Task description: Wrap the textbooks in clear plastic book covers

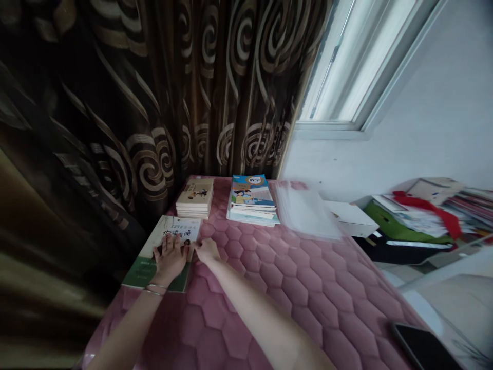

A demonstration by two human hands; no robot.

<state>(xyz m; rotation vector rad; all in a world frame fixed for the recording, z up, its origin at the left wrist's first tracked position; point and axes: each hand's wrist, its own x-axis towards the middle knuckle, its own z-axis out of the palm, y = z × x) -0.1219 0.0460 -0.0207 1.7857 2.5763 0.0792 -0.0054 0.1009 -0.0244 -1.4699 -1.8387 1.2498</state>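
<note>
A person's two bare hands work over a table with a pink cover patterned in padded hexagons. A green-and-white book lies flat near the table's left side, its lower left corner close to the table edge, beside a dark swirl-patterned curtain. The left hand, with thin bracelets at the wrist, rests palm down on the cover, fingers spread a little apart. The right hand is at the book's right edge, fingers curled; whether they pinch that edge cannot be told.

Just beyond the book's top edge stands a neat stack of tan books. To its right, across a narrow strip of pink, is a stack with a blue-topped cover. Next comes a blurred, whitish, see-through item, then a white box at the table's far right edge. A broad bare stretch of padding runs from the right forearm to the right edge, where a dark phone lies in the near corner.
</note>
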